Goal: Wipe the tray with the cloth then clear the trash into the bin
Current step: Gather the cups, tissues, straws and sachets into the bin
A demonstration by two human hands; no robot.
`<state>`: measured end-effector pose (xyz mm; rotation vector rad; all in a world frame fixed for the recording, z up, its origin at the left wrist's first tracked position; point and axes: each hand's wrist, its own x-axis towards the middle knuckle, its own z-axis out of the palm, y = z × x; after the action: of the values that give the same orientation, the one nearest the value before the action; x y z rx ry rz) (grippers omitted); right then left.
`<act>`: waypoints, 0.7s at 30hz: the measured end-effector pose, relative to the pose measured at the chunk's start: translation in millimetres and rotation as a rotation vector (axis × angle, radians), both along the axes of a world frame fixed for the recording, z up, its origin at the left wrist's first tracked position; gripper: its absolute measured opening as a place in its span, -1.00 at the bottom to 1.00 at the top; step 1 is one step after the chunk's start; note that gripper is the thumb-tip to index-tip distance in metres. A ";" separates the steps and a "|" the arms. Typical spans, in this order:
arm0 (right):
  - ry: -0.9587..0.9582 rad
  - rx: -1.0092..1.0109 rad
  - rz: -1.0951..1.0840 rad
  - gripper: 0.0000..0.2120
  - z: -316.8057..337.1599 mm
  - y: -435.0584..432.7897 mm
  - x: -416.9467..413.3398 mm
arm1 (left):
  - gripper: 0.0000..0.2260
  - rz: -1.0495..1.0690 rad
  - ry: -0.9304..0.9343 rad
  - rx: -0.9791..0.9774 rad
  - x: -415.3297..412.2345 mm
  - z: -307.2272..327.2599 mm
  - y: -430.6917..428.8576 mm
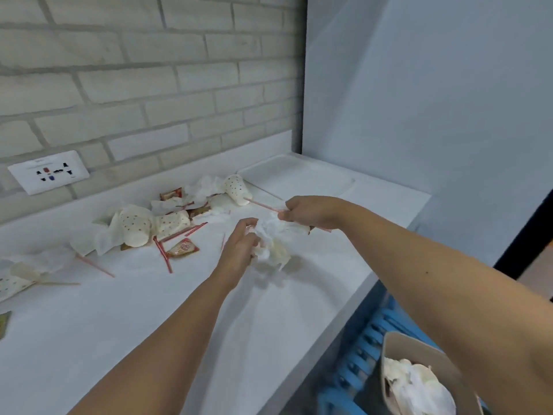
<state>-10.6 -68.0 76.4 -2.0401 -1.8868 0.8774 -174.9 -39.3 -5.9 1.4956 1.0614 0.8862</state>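
We've got the grey bin (pixel 419 369) low right, already part full. Left hand (pixel 239 244) and right hand (pixel 311 212) both grip crumpled white napkins (pixel 275 241), right also pinching a pink straw (pixel 263 206); loose bits could drop short. White tray (pixel 299 178) sits beyond.

I see a white bench (pixel 119 319), a white tray (pixel 299 175), dotted white cups (pixel 136 227), red straws (pixel 163 254), and a grey bin (pixel 395 345).
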 end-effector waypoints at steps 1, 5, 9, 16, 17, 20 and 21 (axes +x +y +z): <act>0.066 -0.005 -0.027 -0.74 -2.6 -9.3 15.6 | -0.80 -0.061 0.005 -0.002 18.6 1.3 -11.7; 0.258 -0.034 -0.168 -0.77 -23.4 -42.3 73.2 | -0.91 -0.162 0.028 0.038 88.6 -0.6 -53.6; 0.459 -0.114 -0.255 -0.71 -45.4 -84.5 117.2 | -0.91 -0.192 0.040 0.041 149.0 -14.1 -91.5; 0.524 -0.177 -0.384 -0.78 -94.0 -153.6 179.2 | -0.86 -0.258 0.250 0.022 223.1 -56.2 -147.8; 0.532 -0.191 -0.398 -0.77 -100.7 -163.0 183.1 | -0.84 -0.269 0.263 0.014 232.0 -64.6 -154.0; 0.603 -0.232 -0.493 -0.74 -129.8 -182.5 198.6 | -0.57 -0.364 0.346 -0.047 248.6 -85.6 -170.7; 0.640 -0.223 -0.548 -0.73 -140.3 -186.9 202.3 | -0.55 -0.392 0.387 -0.054 252.1 -94.1 -172.7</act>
<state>191.7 -254.9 -63.8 -1.9070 -0.8765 1.3923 77.2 -212.0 -100.0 1.7923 1.0023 0.2972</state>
